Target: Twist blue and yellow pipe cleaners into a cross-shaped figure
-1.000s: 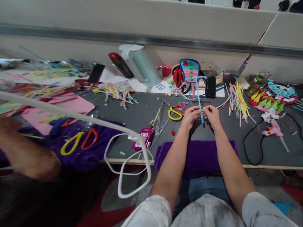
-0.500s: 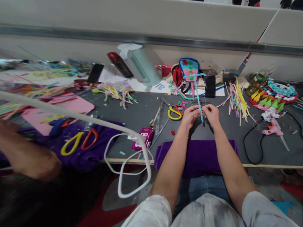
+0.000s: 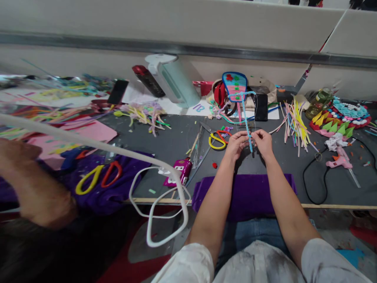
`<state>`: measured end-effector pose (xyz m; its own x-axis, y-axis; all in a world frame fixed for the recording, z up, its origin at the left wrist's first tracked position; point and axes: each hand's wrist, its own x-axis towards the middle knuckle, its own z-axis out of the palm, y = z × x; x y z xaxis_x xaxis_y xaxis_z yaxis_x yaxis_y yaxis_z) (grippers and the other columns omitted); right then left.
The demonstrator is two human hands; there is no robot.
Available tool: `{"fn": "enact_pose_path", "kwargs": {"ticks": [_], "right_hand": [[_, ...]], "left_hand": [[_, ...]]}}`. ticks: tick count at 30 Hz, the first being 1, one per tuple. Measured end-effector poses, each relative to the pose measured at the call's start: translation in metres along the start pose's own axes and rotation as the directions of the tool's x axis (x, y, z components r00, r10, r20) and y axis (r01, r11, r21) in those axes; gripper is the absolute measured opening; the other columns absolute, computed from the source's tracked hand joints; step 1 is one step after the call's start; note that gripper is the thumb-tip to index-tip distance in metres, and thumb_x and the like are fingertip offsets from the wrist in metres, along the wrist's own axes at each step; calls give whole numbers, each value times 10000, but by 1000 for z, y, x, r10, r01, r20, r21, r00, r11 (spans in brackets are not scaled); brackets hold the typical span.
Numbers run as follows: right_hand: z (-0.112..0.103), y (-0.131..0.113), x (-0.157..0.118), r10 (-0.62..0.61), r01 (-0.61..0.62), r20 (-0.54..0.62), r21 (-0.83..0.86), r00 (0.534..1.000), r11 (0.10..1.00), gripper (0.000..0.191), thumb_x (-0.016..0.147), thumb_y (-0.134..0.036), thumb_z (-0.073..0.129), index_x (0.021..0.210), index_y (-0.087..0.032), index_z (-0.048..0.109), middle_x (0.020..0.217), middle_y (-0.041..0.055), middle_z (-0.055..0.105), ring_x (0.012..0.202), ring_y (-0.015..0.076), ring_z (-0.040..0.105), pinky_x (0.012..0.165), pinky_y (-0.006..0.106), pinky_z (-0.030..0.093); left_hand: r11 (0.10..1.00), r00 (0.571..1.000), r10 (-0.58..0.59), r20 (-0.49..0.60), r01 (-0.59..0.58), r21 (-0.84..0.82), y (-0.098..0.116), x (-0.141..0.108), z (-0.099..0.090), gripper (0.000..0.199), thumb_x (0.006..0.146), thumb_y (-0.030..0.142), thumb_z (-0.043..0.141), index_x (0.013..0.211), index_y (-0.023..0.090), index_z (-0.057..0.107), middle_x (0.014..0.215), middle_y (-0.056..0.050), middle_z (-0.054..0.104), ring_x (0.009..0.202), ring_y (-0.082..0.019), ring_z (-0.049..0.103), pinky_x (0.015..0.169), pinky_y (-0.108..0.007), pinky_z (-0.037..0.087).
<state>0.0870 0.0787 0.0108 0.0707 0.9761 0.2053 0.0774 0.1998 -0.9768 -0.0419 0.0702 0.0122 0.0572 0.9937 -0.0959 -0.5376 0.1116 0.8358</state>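
Note:
A light blue T-shaped piece [image 3: 245,112], seemingly made of fuzzy pipe cleaner, stands nearly upright between my hands, its crossbar at the far end. Thin wire or thread hangs from the bar's ends. My left hand [image 3: 238,145] is closed around the lower stem from the left. On the right, my right hand [image 3: 263,143] pinches at the same spot, fingertips against a small wrapped lump; the exact grip is partly hidden. Behind the crossbar lies a pink and blue fan-shaped piece [image 3: 242,83] with a dark blue rim. Scissors with yellow and orange handles [image 3: 217,141] lie left of my hands.
Strips of pipe cleaner [image 3: 296,124] and a pink glue gun [image 3: 340,160] lie at right. A folded purple cloth [image 3: 250,192] is at the table edge. A magenta power strip [image 3: 179,171] and white cable [image 3: 118,147] are left. Another person's arm [image 3: 44,192] reaches in.
My hands and the blue piece hold almost the same place. At far left, the other person's hand and forearm have shifted slightly and show more clearly.

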Motion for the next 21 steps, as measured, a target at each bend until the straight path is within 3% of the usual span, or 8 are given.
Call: {"fn": "enact_pose_path", "kwargs": {"ticks": [14, 21], "right_hand": [[-1, -2, -1, 1, -1, -2, 4, 1000, 1000, 215, 742, -400, 604, 734, -185, 614, 598, -30, 586, 481, 98, 495, 420, 209, 411], [0, -1, -1, 7, -7, -4, 16, 1000, 1000, 212, 747, -398, 600, 742, -186, 615, 598, -29, 589, 492, 104, 517, 422, 210, 418]], "left_hand": [[1000, 999, 9, -36, -9, 17, 1, -1, 2, 315, 497, 170, 826, 784, 122, 705, 736, -38, 701, 625, -126, 641, 656, -266, 518], [1000, 1000, 2, 5, -2, -5, 0, -1, 0, 304, 534, 175, 815, 812, 133, 699, 765, -42, 710, 645, -135, 659, 674, -267, 530]]}}
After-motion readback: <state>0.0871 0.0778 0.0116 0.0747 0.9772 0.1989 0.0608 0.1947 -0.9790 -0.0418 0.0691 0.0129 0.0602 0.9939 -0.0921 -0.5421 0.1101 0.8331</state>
